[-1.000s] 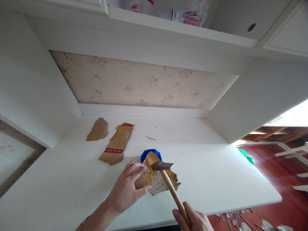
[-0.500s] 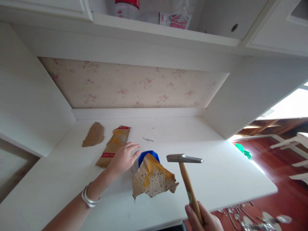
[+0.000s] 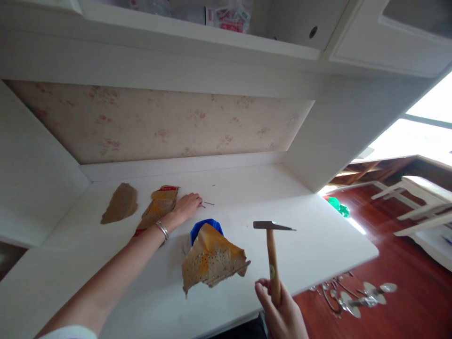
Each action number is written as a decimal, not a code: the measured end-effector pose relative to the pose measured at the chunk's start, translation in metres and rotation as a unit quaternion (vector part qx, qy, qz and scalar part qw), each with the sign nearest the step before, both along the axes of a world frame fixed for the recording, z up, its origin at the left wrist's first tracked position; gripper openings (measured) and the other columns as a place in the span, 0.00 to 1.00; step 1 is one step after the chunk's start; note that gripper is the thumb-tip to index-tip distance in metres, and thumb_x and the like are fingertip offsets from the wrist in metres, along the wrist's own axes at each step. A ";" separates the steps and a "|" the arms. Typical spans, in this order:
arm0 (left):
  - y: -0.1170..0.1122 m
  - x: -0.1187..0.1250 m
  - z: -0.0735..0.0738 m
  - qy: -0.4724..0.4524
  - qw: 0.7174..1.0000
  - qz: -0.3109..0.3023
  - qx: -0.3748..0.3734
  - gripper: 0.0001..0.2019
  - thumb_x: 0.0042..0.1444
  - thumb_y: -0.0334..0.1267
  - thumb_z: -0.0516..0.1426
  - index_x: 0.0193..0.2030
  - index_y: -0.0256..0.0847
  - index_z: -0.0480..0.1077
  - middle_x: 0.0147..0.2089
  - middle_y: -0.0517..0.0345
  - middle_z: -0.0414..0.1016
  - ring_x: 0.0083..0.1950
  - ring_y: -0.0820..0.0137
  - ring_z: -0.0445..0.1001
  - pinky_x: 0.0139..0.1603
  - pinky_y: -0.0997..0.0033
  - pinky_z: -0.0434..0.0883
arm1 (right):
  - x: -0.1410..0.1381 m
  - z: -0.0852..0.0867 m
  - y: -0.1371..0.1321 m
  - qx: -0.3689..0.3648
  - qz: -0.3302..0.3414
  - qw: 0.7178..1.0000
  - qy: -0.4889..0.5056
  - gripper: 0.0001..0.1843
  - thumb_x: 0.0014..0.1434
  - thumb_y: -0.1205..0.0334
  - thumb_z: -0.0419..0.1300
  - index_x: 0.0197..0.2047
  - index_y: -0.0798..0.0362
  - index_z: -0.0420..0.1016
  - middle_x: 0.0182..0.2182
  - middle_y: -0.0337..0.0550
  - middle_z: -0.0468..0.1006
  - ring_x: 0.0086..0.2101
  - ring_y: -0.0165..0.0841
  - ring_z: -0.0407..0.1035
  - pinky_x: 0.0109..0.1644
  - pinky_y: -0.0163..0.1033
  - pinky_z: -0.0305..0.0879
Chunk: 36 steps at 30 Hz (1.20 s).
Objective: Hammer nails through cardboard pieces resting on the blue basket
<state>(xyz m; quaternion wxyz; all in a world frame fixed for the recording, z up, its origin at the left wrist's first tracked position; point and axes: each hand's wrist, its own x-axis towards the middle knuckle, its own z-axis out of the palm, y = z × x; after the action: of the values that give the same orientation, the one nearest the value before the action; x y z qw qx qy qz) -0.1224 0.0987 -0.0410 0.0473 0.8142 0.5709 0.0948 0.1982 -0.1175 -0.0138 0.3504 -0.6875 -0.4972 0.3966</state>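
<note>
My right hand (image 3: 282, 310) grips the wooden handle of a hammer (image 3: 274, 254), its steel head upright above the white desk. My left hand (image 3: 189, 205) has reached across the desk, its fingertips closed together on a thin dark nail (image 3: 203, 206). Another nail (image 3: 209, 203) lies just right of those fingers. Between my hands, a torn piece of brown paper (image 3: 213, 261), pierced with many small holes, drapes over a blue container (image 3: 207, 226). How the container looks under the paper is hidden.
Brown paper with red bands (image 3: 158, 207) lies beneath my left wrist, and a plain brown scrap (image 3: 120, 203) is farther left. A tiny dark bit (image 3: 213, 185) sits toward the back. Cabinet side walls bound the desk (image 3: 318, 240); a chandelier (image 3: 353, 296) rests on the floor.
My left hand has moved forward from beside the blue container to the nails, and its fingers have closed. The hammer is still in my right hand. The view has shifted to the right.
</note>
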 end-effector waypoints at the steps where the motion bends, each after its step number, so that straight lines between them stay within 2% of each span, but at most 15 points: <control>1: -0.001 0.000 -0.001 0.002 1.000 0.000 0.001 0.10 0.62 0.30 0.52 0.36 0.38 0.76 0.40 0.47 0.77 0.42 0.62 0.73 0.47 0.63 0.68 | -0.004 0.004 0.007 -0.026 0.001 0.999 0.032 0.31 0.53 0.33 0.58 0.42 0.54 0.75 0.13 0.30 0.63 0.16 0.30 0.61 0.20 0.33 0.59; 2: -0.002 -0.001 -0.001 0.002 1.000 0.000 0.003 0.10 0.62 0.29 0.52 0.35 0.37 0.75 0.39 0.47 0.76 0.42 0.62 0.73 0.47 0.63 0.67 | -0.009 0.007 0.014 -0.047 0.008 0.997 0.065 0.33 0.54 0.33 0.57 0.48 0.54 0.73 0.12 0.28 0.61 0.14 0.31 0.60 0.18 0.33 0.58; 3: -0.004 -0.001 -0.001 0.000 1.000 0.002 0.005 0.10 0.61 0.28 0.52 0.35 0.37 0.75 0.38 0.47 0.76 0.41 0.62 0.73 0.47 0.62 0.67 | -0.012 0.009 0.021 -0.050 0.013 0.995 0.088 0.34 0.54 0.34 0.58 0.50 0.55 0.72 0.13 0.29 0.65 0.16 0.32 0.63 0.19 0.33 0.61; 5: -0.009 -0.001 0.000 -0.009 1.000 0.010 0.012 0.10 0.60 0.27 0.52 0.34 0.37 0.74 0.38 0.47 0.76 0.41 0.61 0.73 0.47 0.62 0.67 | -0.019 0.010 0.033 -0.046 0.035 0.992 0.114 0.33 0.54 0.36 0.61 0.50 0.56 0.70 0.21 0.36 0.74 0.22 0.35 0.71 0.22 0.35 0.67; 7: -0.017 -0.001 0.003 -0.026 0.999 0.028 0.024 0.10 0.59 0.25 0.51 0.35 0.37 0.73 0.38 0.47 0.76 0.42 0.61 0.73 0.48 0.62 0.67 | -0.025 0.009 0.042 -0.042 0.047 0.989 0.136 0.28 0.54 0.40 0.64 0.45 0.55 0.70 0.28 0.42 0.78 0.29 0.38 0.75 0.24 0.36 0.71; 11: -0.042 -0.004 0.013 -0.082 0.991 0.086 0.063 0.12 0.62 0.27 0.48 0.42 0.38 0.72 0.40 0.47 0.77 0.45 0.61 0.74 0.48 0.63 0.69 | -0.035 0.005 0.050 -0.031 0.040 0.981 0.190 0.21 0.53 0.45 0.66 0.33 0.52 0.65 0.25 0.36 0.73 0.27 0.35 0.74 0.24 0.37 0.73; 14: -0.068 -0.009 0.027 -0.128 0.979 0.127 0.094 0.15 0.65 0.30 0.45 0.52 0.36 0.68 0.50 0.45 0.75 0.51 0.62 0.73 0.52 0.62 0.69 | -0.039 0.006 0.051 -0.023 0.028 0.977 0.211 0.21 0.53 0.47 0.67 0.32 0.52 0.63 0.23 0.32 0.67 0.25 0.31 0.70 0.25 0.37 0.75; 16: -0.088 -0.010 0.038 -0.160 0.971 0.142 0.105 0.16 0.66 0.35 0.43 0.52 0.37 0.68 0.52 0.46 0.75 0.53 0.62 0.73 0.55 0.62 0.69 | -0.040 0.009 0.053 -0.018 0.023 0.974 0.224 0.21 0.53 0.47 0.67 0.32 0.51 0.62 0.24 0.31 0.66 0.26 0.30 0.70 0.25 0.37 0.75; 19: -0.120 -0.004 0.056 -0.302 0.935 0.177 0.061 0.15 0.66 0.45 0.48 0.47 0.40 0.71 0.47 0.51 0.77 0.50 0.64 0.75 0.54 0.65 0.70 | -0.038 0.011 0.060 -0.008 0.016 0.970 0.241 0.21 0.53 0.47 0.67 0.32 0.51 0.62 0.24 0.31 0.67 0.26 0.30 0.70 0.25 0.36 0.75; 22: -0.149 0.016 0.076 -0.396 0.895 0.204 -0.011 0.15 0.62 0.50 0.53 0.44 0.42 0.71 0.42 0.55 0.79 0.43 0.66 0.78 0.47 0.70 0.72 | -0.037 0.011 0.069 -0.007 0.023 0.967 0.255 0.21 0.52 0.48 0.69 0.32 0.51 0.62 0.24 0.31 0.69 0.25 0.30 0.72 0.23 0.34 0.74; 26: -0.168 0.056 0.094 -0.425 0.889 0.138 -0.096 0.12 0.59 0.49 0.57 0.37 0.43 0.73 0.35 0.59 0.80 0.37 0.69 0.78 0.39 0.76 0.73 | -0.040 0.008 0.080 -0.019 0.044 0.962 0.270 0.22 0.50 0.49 0.70 0.31 0.51 0.60 0.22 0.32 0.71 0.23 0.32 0.74 0.21 0.33 0.72; 28: -0.166 0.075 0.094 -0.424 0.892 0.113 -0.107 0.11 0.60 0.47 0.57 0.37 0.43 0.74 0.35 0.60 0.80 0.35 0.70 0.78 0.37 0.77 0.72 | -0.042 0.006 0.082 -0.026 0.050 0.960 0.275 0.23 0.50 0.49 0.70 0.30 0.51 0.60 0.21 0.32 0.71 0.23 0.32 0.74 0.20 0.33 0.71; 31: -0.152 0.094 0.084 -0.405 0.906 0.079 -0.095 0.09 0.61 0.44 0.56 0.36 0.43 0.75 0.33 0.60 0.80 0.34 0.70 0.77 0.37 0.76 0.72 | -0.044 0.002 0.082 -0.033 0.053 0.958 0.278 0.22 0.51 0.49 0.69 0.29 0.51 0.60 0.20 0.32 0.72 0.22 0.32 0.75 0.19 0.31 0.69; 36: -0.133 0.105 0.060 -0.372 0.926 0.049 -0.051 0.08 0.62 0.40 0.56 0.36 0.43 0.75 0.33 0.60 0.81 0.33 0.70 0.78 0.37 0.75 0.71 | -0.039 0.001 0.081 -0.026 0.048 0.960 0.274 0.22 0.51 0.49 0.68 0.30 0.51 0.60 0.20 0.32 0.71 0.22 0.32 0.74 0.19 0.31 0.69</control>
<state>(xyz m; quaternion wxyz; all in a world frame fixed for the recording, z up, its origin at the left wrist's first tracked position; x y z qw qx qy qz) -0.0172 -0.0346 0.0191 0.2928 0.6878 0.5558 0.3638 0.1590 -0.0369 -0.0128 0.4359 -0.5368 -0.4043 0.5986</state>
